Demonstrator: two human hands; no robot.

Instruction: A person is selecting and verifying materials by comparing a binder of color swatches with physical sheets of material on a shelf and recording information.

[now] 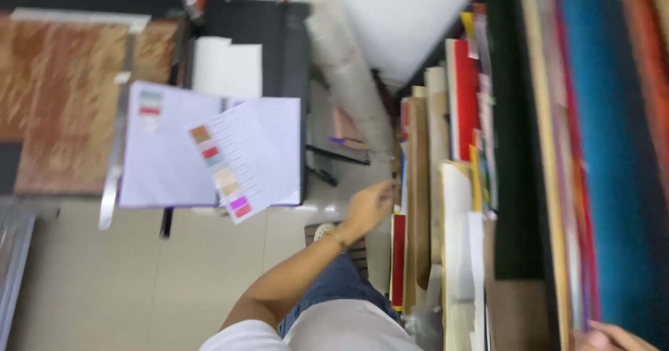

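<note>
The view is tilted and blurred. Only the fingers of one of my hands, apparently my right hand (612, 338), show at the bottom right corner, against the edge of upright blue and red sheets (613, 149). Its grip cannot be made out. My left hand is out of view. A co-worker in a white shirt and jeans (327, 316) reaches a hand with a wrist bracelet (369, 206) to a row of upright boards and card sheets (446, 184).
White papers with colour swatches (230, 157) lie over a black table edge (279, 44). A metal ruler (111, 177) and a brown patterned sheet (70, 100) are at left. A paper roll (348, 72) leans at the back. Beige tiled floor (104, 281) lies below.
</note>
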